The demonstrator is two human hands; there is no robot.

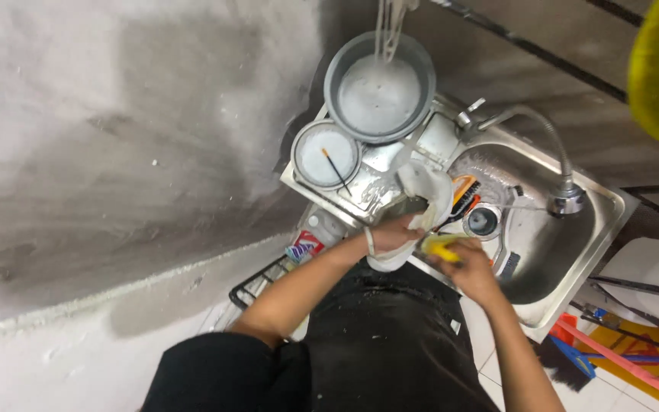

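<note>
Head view, looking straight down over a steel sink (573,252): the left hand (394,233) has its fingers wrapped around a white jug (425,200) held at the front rim of the basin, and the right hand (470,267) has its fingers closed on a yellow sponge (442,248) pressed against the jug's lower side. Judging from this, the scrubbing step is in hand; the next move would seem to call for turning the jug so the sponge reaches the rest of its surface, with a firm hold since it looks wet. Around them, a grey bowl (379,84) and a smaller round tin (326,154) with a thin stick across it sit on the drainboard to the left of the basin. A bent tap (543,137) arches over the basin, and an orange brush (463,194) lies just behind the jug, crowding that side. A dish rack (257,284) stands at the left elbow.
</note>
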